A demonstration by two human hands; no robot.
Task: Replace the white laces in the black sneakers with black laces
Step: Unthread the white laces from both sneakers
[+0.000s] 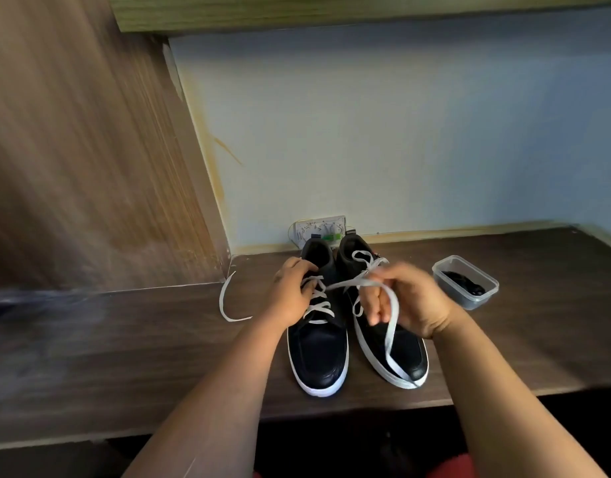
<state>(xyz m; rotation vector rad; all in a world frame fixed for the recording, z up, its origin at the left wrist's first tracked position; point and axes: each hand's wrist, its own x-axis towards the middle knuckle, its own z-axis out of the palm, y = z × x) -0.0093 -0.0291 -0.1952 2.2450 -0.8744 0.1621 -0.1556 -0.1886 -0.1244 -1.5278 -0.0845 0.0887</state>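
Two black sneakers (318, 343) with white soles sit on the counter (159, 357). The left hand (292, 293) grips the left shoe's tongue. The right hand's (409, 301) fingers pinch a flat white lace (352, 281), partly unthreaded.

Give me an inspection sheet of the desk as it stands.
Surface: dark wood desk.
Job's things: two sneakers side by side, both white-laced; the left one's lace is pulled out to the right; black laces in a tub.
Clutter: nothing seen.
Hands: left hand steadies the left sneaker; right hand holds the lace.
Cables: lace end trails left on the desk.
Surroundings: wall, socket plate behind the sneakers.
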